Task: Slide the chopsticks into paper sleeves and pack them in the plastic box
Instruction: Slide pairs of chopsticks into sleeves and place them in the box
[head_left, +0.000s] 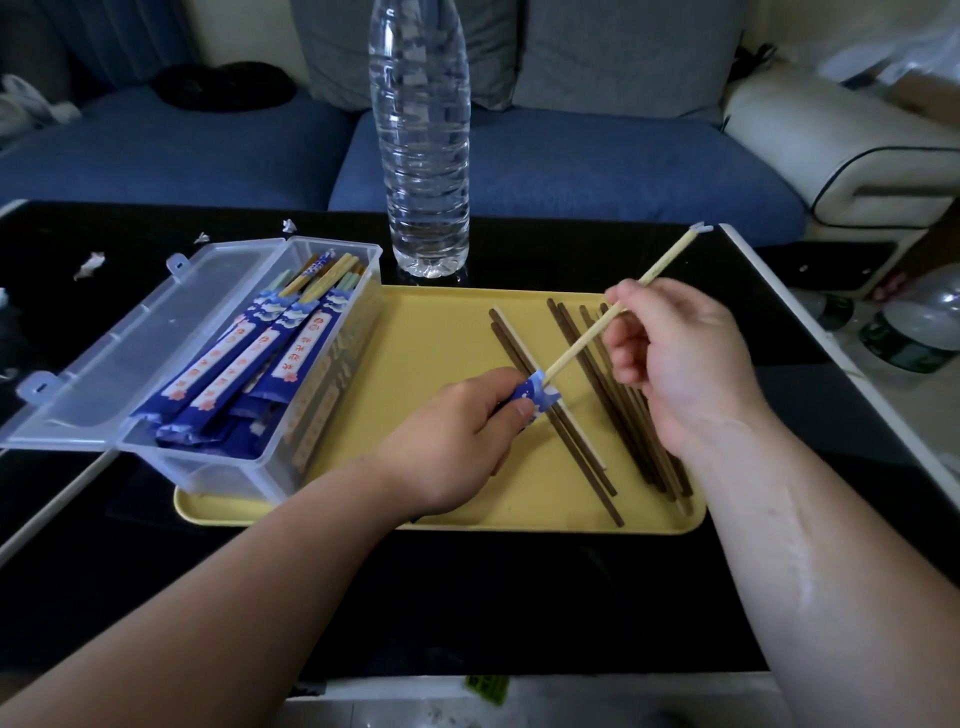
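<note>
Left hand (457, 436) pinches blue patterned paper sleeve (535, 397) — right hand (680, 364) grips pale wooden chopstick (623, 306), angled toward 1 o'clock, tip inside sleeve mouth.

Red characters run down the white strip of each blue paper sleeve (228, 358) in the plastic box (208, 475), but they're too small and blurred to read; green labels on the bottles (906, 353) off to the right, just as illegible, so nothing readable anywhere

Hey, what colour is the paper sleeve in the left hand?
The paper sleeve is dark blue with white markings; the head view shows it best.
</note>
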